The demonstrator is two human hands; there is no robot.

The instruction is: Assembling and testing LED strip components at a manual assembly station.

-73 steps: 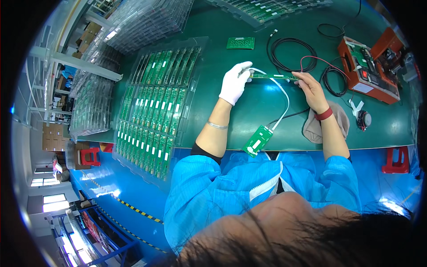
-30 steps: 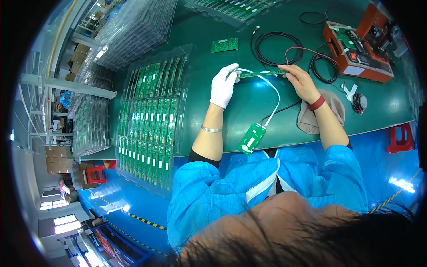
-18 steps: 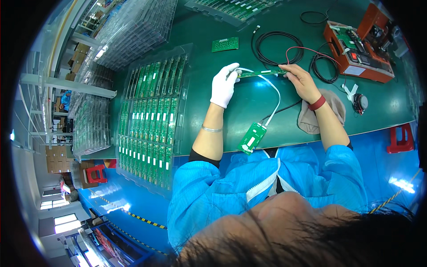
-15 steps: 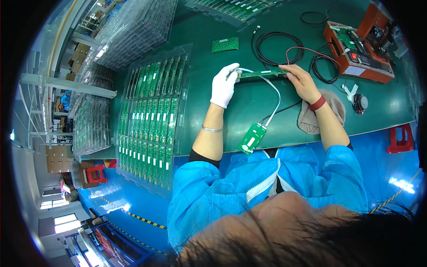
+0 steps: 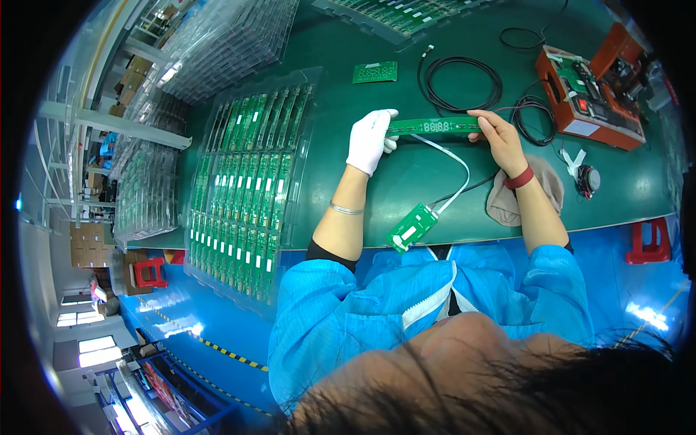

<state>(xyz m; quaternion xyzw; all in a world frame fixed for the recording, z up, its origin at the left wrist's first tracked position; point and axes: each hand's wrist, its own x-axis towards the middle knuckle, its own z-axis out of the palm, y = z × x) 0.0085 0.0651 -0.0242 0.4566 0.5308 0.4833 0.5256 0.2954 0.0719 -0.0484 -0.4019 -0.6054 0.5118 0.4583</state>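
Between my two hands, above the green table, is a long narrow green circuit board [image 5: 435, 126] with a row of digit displays on its upward face. My left hand [image 5: 371, 139], in a white glove, is closed on its left end. Bare and with a red band at the wrist, my right hand [image 5: 499, 139] pinches the right end. From behind the board a white ribbon cable [image 5: 461, 163] runs down to a smaller green circuit board [image 5: 412, 226] by the table's near edge. A dark cable also leads to that smaller board.
At left, a clear tray [image 5: 308, 87] holds rows of circuit boards, beside stacked clear trays [image 5: 217, 54]. Farther back lies another board [image 5: 375, 72]. Coiled black cable [image 5: 462, 83], an orange test box [image 5: 591, 101], a beige cloth [image 5: 533, 196] and a small speaker [image 5: 589, 178] are to the right.
The long board has tilted from edge-on so its display face now shows. Both hands have turned with it, still gripping its ends.
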